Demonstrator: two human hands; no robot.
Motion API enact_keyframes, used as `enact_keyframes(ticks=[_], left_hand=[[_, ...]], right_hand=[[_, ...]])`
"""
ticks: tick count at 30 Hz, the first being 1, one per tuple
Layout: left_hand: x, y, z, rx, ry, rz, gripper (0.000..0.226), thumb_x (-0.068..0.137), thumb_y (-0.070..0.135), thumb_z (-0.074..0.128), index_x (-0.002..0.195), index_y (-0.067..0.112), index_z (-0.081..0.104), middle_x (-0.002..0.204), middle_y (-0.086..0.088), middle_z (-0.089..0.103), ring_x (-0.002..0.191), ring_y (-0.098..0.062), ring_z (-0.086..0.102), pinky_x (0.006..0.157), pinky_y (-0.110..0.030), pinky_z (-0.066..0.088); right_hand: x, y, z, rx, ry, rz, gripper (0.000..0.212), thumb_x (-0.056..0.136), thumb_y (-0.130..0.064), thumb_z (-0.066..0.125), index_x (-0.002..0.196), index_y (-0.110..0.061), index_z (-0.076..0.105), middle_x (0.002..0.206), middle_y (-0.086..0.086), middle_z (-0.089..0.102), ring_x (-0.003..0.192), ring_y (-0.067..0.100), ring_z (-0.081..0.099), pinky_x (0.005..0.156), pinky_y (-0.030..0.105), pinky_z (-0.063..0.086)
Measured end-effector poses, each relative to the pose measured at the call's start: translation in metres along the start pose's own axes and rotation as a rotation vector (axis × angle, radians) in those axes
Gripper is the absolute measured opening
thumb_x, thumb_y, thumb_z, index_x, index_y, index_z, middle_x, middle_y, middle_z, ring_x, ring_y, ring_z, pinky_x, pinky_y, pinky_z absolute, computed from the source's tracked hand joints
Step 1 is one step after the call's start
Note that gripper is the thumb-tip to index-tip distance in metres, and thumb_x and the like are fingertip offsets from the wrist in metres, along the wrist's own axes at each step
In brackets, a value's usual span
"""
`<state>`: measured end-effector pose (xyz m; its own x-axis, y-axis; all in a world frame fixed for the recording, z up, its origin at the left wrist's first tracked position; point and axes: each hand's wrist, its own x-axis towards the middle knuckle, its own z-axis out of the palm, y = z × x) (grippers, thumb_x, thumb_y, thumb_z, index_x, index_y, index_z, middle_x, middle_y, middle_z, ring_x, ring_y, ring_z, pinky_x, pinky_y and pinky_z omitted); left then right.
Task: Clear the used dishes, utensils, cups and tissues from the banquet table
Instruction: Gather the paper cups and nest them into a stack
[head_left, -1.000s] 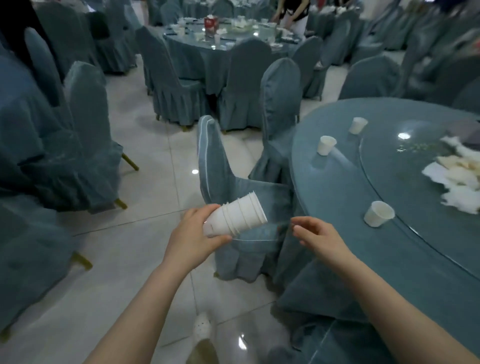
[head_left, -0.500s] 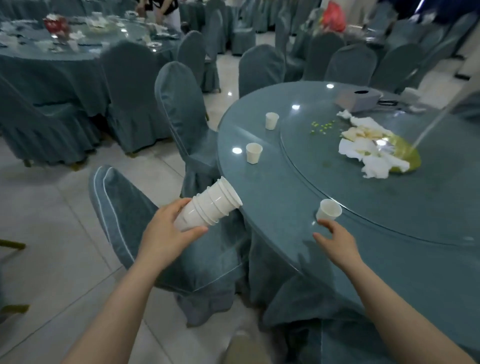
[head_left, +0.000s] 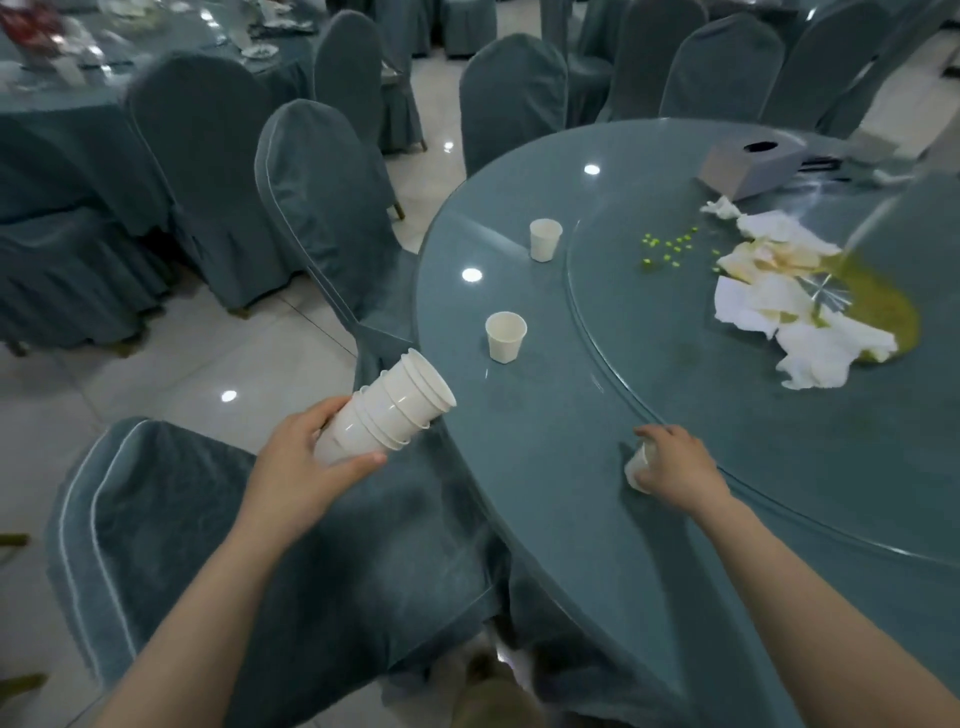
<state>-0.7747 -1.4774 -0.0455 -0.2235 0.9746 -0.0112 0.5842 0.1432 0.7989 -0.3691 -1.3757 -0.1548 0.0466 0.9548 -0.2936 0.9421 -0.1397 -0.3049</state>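
My left hand (head_left: 298, 465) grips a tilted stack of white paper cups (head_left: 395, 408) just off the edge of the round banquet table (head_left: 545, 467). Over on the table's near rim, my right hand (head_left: 675, 462) curls round a single white cup (head_left: 636, 465), mostly hidden under the fingers. Two more white cups stand upright on the table, one nearer (head_left: 505, 336) and one farther back (head_left: 544, 239). Crumpled white tissues (head_left: 800, 312) lie in a yellow-green spill on the glass turntable (head_left: 649, 332), with small green bits (head_left: 670, 249) beside them.
A grey tissue box (head_left: 748, 166) sits at the table's far side. Covered chairs crowd the table edge: one below my left arm (head_left: 208, 519), one behind the cup stack (head_left: 322, 197). Another laid table (head_left: 78, 104) stands far left. Tiled floor (head_left: 182, 364) lies between.
The view swung right and closer to the table. My right hand reached the nearest cup and closed round it; my left hand kept the cup stack.
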Motion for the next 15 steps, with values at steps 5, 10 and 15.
enact_keyframes(ticks=[5,10,15], left_hand=[[0.061,0.004,0.001,0.010,0.040,-0.047,0.056,0.068,0.027,0.083,0.111,0.045,0.053,0.109,0.009,0.060,0.097,-0.015,0.058,0.080,-0.037,0.047],[0.099,-0.002,0.001,-0.014,0.080,-0.123,0.056,0.069,0.024,0.084,0.110,0.047,0.053,0.106,0.012,0.061,0.095,-0.014,0.060,0.078,-0.037,0.048],[0.126,-0.011,-0.001,-0.030,0.117,-0.201,0.054,0.068,0.026,0.082,0.108,0.049,0.053,0.106,0.012,0.062,0.093,-0.014,0.060,0.078,-0.038,0.050]], right_hand=[[0.063,-0.095,-0.021,0.246,0.089,-0.302,0.066,0.074,-0.030,0.076,0.132,-0.018,0.048,0.134,0.000,0.051,0.124,0.019,0.047,0.099,0.026,0.034],[0.140,-0.171,-0.037,0.387,0.218,-0.425,0.061,0.078,-0.030,0.074,0.132,-0.018,0.048,0.133,-0.001,0.048,0.123,0.015,0.043,0.098,0.020,0.028],[0.190,-0.195,-0.009,0.076,-0.049,-0.470,0.071,0.079,-0.040,0.071,0.141,-0.028,0.039,0.147,0.004,0.031,0.134,0.029,0.032,0.107,0.037,0.032]])
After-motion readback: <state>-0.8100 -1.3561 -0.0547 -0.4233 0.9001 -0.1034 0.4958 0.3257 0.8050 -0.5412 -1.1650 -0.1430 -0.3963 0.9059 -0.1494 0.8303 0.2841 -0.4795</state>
